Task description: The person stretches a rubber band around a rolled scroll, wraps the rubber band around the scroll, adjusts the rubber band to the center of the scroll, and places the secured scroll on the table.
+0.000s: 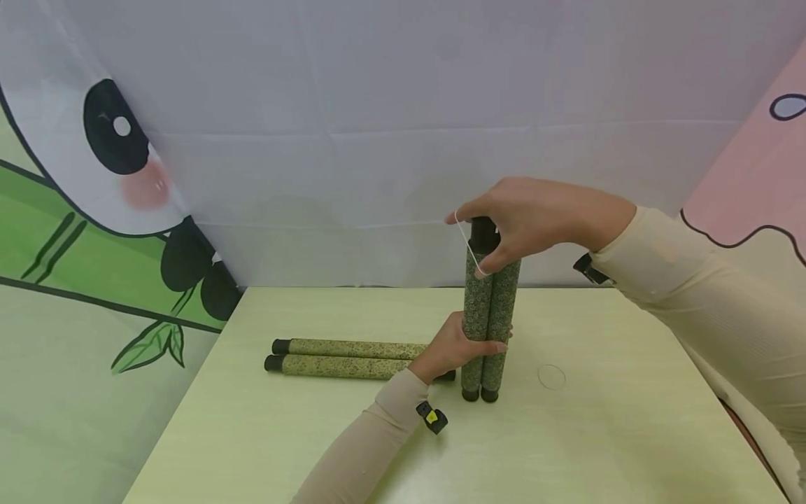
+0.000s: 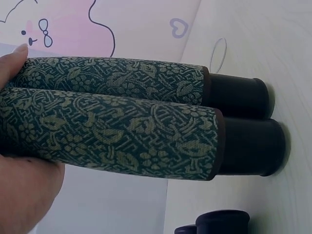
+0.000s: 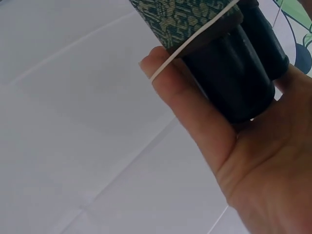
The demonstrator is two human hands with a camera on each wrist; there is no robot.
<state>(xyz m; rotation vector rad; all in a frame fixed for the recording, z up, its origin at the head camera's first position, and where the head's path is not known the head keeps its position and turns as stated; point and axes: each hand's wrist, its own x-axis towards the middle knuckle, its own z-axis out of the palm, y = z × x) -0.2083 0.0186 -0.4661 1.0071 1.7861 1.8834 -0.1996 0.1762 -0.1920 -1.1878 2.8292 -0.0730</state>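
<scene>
Two rolled scrolls (image 1: pixel 476 308) in dark green patterned fabric with black end knobs stand upright side by side, their lower knobs (image 2: pixel 251 146) at the tabletop. My left hand (image 1: pixel 450 350) grips both around their lower half, thumb across the front. Over the upper knobs arches my right hand (image 1: pixel 535 213), thumb and fingers spread. A white rubber band (image 1: pixel 468 241) is stretched between the right thumb and fingertips, crossing the scrolls near their top in the right wrist view. The band's far side is hidden.
Two yellow-green patterned scrolls (image 1: pixel 346 368) with black ends lie side by side on the pale table (image 1: pixel 264 448), partly behind the left hand. A thin loop like another rubber band (image 1: pixel 551 365) lies to the right. Behind the table hangs a pale cloth backdrop (image 1: pixel 378 175).
</scene>
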